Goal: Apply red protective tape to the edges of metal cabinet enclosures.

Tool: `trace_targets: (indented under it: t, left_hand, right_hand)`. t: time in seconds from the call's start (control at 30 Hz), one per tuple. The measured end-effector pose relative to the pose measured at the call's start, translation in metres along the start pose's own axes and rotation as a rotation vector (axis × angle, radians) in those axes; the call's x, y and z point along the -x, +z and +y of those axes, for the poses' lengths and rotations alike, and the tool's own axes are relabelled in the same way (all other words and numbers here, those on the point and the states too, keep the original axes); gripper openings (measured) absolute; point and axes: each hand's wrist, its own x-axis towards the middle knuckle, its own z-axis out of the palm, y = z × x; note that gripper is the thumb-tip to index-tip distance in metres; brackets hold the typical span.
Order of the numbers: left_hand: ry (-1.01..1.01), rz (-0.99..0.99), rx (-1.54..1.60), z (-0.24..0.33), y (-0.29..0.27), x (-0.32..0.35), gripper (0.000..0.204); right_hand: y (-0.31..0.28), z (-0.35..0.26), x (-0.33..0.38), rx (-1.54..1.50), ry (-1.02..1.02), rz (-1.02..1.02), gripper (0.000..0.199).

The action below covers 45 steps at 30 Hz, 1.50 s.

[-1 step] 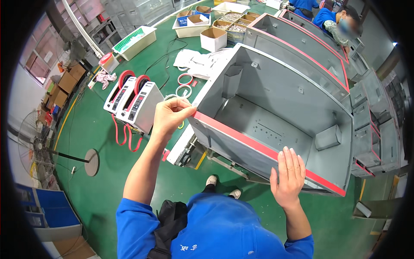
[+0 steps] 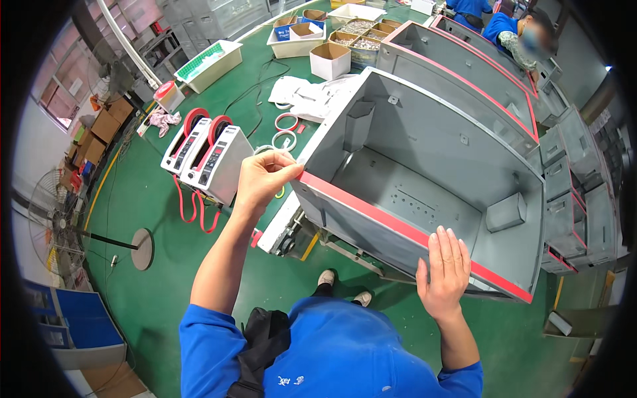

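While the left hand (image 2: 265, 178) pinches the end of the red tape strip (image 2: 398, 227) at the near left corner of the grey metal cabinet shell (image 2: 424, 159), the right hand (image 2: 443, 270) lies open and flat, fingers spread, against the outer face of the same front edge, just below the strip. Both hands touch the shell; the left one's fingers are closed on the tape end at the corner. The red strip runs along the whole near rim, from the left corner down to the right corner. The shell lies on its back with the open side up, a small grey bracket (image 2: 505, 212) fixed to its inner wall on the right. Just left of the left hand, two white tape dispensers (image 2: 209, 158) with red rolls stand on the green tabletop (image 2: 252, 79), and loose tape rings (image 2: 286, 131) lie near them. Farther off are cardboard boxes (image 2: 330, 61) of small parts and a white tray (image 2: 209, 64). Beyond the shell, more grey shells with red-edged rims stand in a row, and another person in blue (image 2: 507, 33) works at the far end.
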Motion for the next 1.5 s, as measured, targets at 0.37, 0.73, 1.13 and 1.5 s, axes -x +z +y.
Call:
trace_targets:
  t: [0.37,0.73,1.13,1.5]
  left_hand:
    - [-0.063,-0.002,-0.06,0.002,0.002,0.002,0.009]
    - [-0.049,0.127,-0.119,0.007,0.01,0.012,0.028]
    - [-0.15,0.017,0.268,-0.05,-0.042,-0.001,0.021]
    - [0.034,-0.286,0.02,-0.054,-0.071,-0.047,0.017]
  right_hand:
    - [0.001,0.004,0.001,-0.018,0.013,0.007,0.038]
    - [0.005,0.004,-0.001,0.001,0.038,0.073,0.023]
    - [0.009,-0.024,-0.015,0.069,0.134,0.041,0.035]
    - [0.102,-0.161,-0.125,-0.073,0.139,0.167,0.045]
